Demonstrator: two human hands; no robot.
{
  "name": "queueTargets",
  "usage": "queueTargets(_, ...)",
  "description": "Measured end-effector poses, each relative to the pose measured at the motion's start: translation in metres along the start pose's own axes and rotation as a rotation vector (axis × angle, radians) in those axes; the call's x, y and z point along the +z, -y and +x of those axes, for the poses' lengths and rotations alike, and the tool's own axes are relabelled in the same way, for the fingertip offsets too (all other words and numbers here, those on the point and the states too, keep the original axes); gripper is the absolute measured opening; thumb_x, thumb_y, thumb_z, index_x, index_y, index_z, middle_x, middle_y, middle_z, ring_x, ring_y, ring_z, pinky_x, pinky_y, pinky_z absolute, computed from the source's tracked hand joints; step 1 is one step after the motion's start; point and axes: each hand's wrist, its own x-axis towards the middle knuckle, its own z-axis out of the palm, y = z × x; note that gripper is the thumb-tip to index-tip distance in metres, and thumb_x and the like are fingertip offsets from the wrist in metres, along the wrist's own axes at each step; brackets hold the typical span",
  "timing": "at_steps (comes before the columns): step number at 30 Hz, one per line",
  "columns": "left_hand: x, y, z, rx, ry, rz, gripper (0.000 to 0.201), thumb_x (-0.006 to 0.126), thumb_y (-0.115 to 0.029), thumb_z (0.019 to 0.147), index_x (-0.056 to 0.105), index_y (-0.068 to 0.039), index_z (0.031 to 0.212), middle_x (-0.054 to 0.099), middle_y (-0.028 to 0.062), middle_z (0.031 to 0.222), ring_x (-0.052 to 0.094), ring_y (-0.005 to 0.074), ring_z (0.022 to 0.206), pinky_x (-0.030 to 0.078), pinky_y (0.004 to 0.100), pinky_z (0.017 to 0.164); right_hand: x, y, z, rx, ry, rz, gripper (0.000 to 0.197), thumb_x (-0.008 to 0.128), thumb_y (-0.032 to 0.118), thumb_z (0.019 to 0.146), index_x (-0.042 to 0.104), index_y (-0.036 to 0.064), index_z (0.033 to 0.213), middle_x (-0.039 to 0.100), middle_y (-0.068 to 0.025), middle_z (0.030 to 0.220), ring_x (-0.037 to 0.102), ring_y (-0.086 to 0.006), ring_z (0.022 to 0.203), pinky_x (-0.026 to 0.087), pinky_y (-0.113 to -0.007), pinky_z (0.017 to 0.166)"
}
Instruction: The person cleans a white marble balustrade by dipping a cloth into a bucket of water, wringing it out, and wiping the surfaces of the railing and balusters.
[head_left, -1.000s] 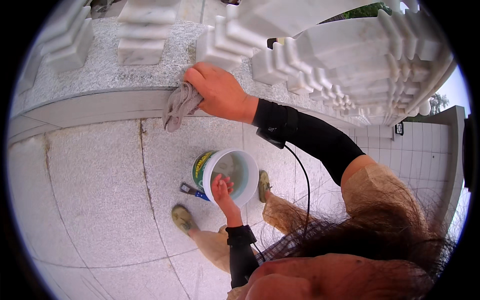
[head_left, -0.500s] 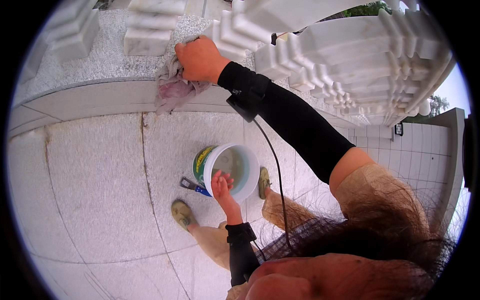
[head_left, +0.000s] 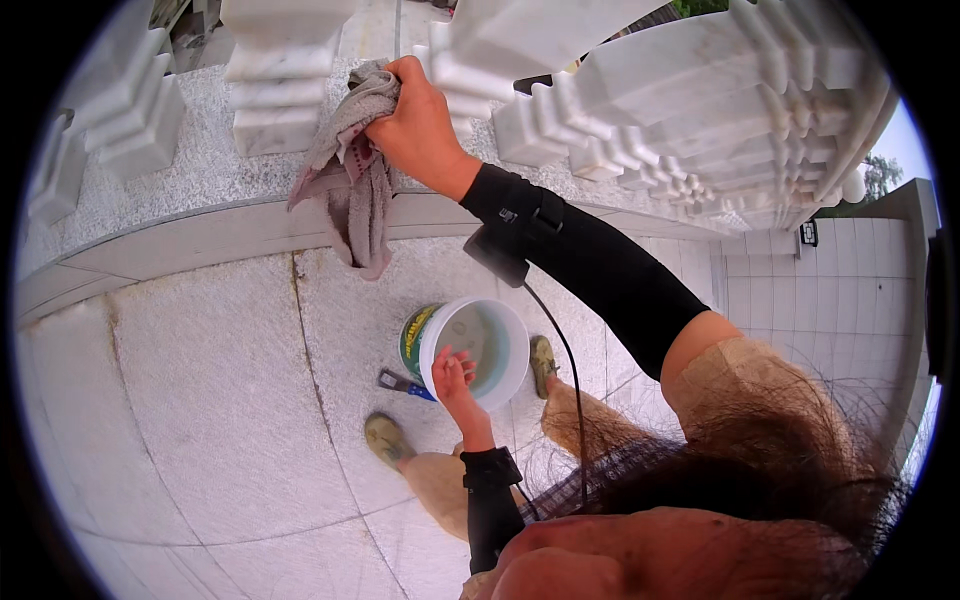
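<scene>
My right hand (head_left: 425, 125) is closed around a greyish-pink cloth (head_left: 362, 190) beside the base of a white marble baluster (head_left: 285, 95). The rag hangs down in folds over the edge of the stone ledge (head_left: 215, 180). Lower in view, my left hand (head_left: 458, 388) is open, with loosely curled fingers and nothing in them. It is in front of the near rim of a white bucket (head_left: 513, 345) with a green and yellow label, and cloudy water (head_left: 470, 345) stands inside. Whether this hand touches the rim I cannot tell.
A scraper with a blue handle (head_left: 420, 392) lies against the bucket's left side. My shoes (head_left: 386, 440) stand on pale stone slabs (head_left: 220, 400) around it. A row of marble balusters (head_left: 700, 120) runs off to the right, toward a tiled wall (head_left: 850, 280). A black cable (head_left: 572, 370) hangs from my right forearm.
My right hand has lifted the cloth off the ledge, and it now hangs longer and looser. The left hand stays by the bucket; the whole view has shifted slightly.
</scene>
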Motion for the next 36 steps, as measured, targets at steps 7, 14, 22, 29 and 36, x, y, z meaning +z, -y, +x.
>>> queueTargets(7, -0.013, -0.005, 0.003, -0.027, -0.013, -0.071, 0.033, 0.055, -0.027, 0.096, 0.053, -0.009, 0.124, 0.062, 0.0029, 0.104, 0.058, 0.0102, 0.083, 0.041, 0.0245, 0.075, 0.074, -0.049, 0.052, 0.167, -0.249, 0.117, 0.031, 0.063, 0.007, 0.072, 0.051, 0.0002, 0.100, 0.064, -0.0263, 0.089, 0.060, -0.0449, 0.090, 0.048, -0.046, 0.080)
queueTargets(14, -0.020, 0.003, -0.005, -0.018, -0.046, -0.145, 0.035, 0.056, -0.027, 0.095, 0.054, -0.007, 0.124, 0.064, 0.0053, 0.100, 0.060, 0.0136, 0.084, 0.043, 0.0286, 0.076, 0.082, -0.080, 0.055, -0.050, 0.002, 0.126, 0.034, 0.047, 0.000, 0.077, 0.052, 0.0032, 0.111, 0.061, -0.0237, 0.076, 0.062, -0.0415, 0.076, 0.048, -0.047, 0.069)
queueTargets(22, -0.007, 0.023, 0.000, -0.028, -0.016, -0.038, 0.036, 0.056, -0.028, 0.095, 0.054, -0.007, 0.124, 0.065, 0.0058, 0.102, 0.059, 0.0129, 0.082, 0.042, 0.0276, 0.077, 0.060, -0.039, 0.005, -0.112, 0.123, -0.154, 0.036, 0.065, 0.005, 0.065, 0.055, 0.0046, 0.099, 0.064, -0.0176, 0.080, 0.062, -0.0395, 0.082, 0.048, -0.047, 0.073)
queueTargets(29, 0.017, 0.036, 0.008, -0.060, 0.024, 0.053, 0.038, 0.057, -0.030, 0.094, 0.054, -0.008, 0.125, 0.064, 0.0052, 0.103, 0.058, 0.0123, 0.084, 0.041, 0.0271, 0.078, 0.026, -0.029, -0.032, -0.222, 0.371, 0.033, 0.033, 0.064, 0.000, 0.067, 0.053, 0.0062, 0.098, 0.062, -0.0117, 0.076, 0.062, -0.0323, 0.077, 0.048, -0.043, 0.069)
queueTargets(36, 0.011, 0.038, 0.006, -0.081, 0.017, 0.045, 0.037, 0.057, -0.028, 0.094, 0.053, -0.008, 0.125, 0.063, 0.0053, 0.103, 0.058, 0.0127, 0.085, 0.042, 0.0273, 0.078, 0.048, -0.025, 0.010, 0.215, -0.091, 0.475, 0.037, 0.062, 0.000, 0.070, 0.048, -0.0006, 0.105, 0.062, -0.0197, 0.083, 0.061, -0.0331, 0.080, 0.048, -0.040, 0.073)
